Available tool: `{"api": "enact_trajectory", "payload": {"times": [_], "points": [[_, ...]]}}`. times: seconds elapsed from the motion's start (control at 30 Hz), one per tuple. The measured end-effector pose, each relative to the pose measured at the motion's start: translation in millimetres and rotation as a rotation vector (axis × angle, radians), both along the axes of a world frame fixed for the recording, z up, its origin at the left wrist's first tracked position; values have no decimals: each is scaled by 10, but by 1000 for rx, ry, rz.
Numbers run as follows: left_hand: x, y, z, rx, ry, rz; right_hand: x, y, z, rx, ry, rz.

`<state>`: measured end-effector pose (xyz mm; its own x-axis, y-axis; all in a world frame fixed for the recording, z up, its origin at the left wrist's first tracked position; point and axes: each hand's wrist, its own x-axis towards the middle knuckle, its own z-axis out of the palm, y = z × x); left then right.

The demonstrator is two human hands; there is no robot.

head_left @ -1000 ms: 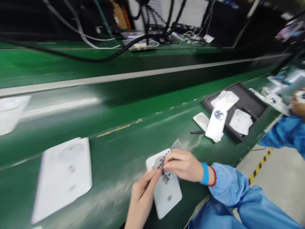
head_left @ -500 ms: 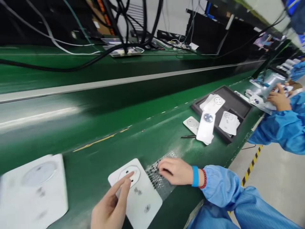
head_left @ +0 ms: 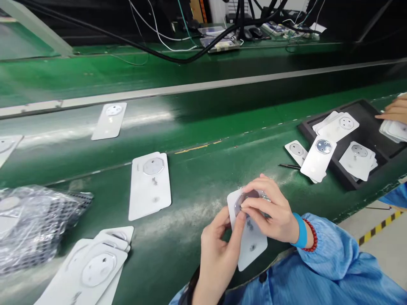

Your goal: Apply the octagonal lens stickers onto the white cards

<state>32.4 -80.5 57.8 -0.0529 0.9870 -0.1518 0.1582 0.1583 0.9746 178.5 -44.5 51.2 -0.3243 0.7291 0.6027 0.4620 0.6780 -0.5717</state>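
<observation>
A white phone back cover (head_left: pixel 251 243) with a camera ring and small grey print lies slanted at the bench edge. My left hand (head_left: pixel 219 250) grips its left edge, thumb on top beside the camera ring. My right hand (head_left: pixel 269 207) is closed in a pinch over the ring, its fingertips close to the left thumb. Whatever small thing sits between those right fingertips is too hidden to name. A speckled patch shows just past the cover's upper right, mostly blocked by the right hand. To the left lie two overlapping covers (head_left: pixel 149 190).
A fanned stack of covers (head_left: pixel 85 271) lies front left, beside a clear bag (head_left: pixel 38 224). One cover (head_left: pixel 110 120) lies farther back. On the right, covers rest in and against a dark tray (head_left: pixel 340 169), near a black pen-like tool (head_left: pixel 289 166). Another person's hand (head_left: pixel 394 112) reaches in there.
My right hand has moved from the perforated sheet of small parts onto the cover's camera ring. My left hand, earlier pointing over the ring, now grips the cover's edge. The view has swung left.
</observation>
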Motion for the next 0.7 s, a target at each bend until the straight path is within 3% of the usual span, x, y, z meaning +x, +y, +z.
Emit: {"api": "enact_trajectory", "payload": {"times": [0.37, 0.57, 0.7], "points": [[0, -23, 49, 43, -53, 10, 85, -91, -81, 277, -201, -29], [-4, -11, 16, 14, -12, 46, 164, -152, -58, -64, -11, 113], [19, -17, 4, -1, 32, 157, 103, -211, -83, -265, 258, 1]]}}
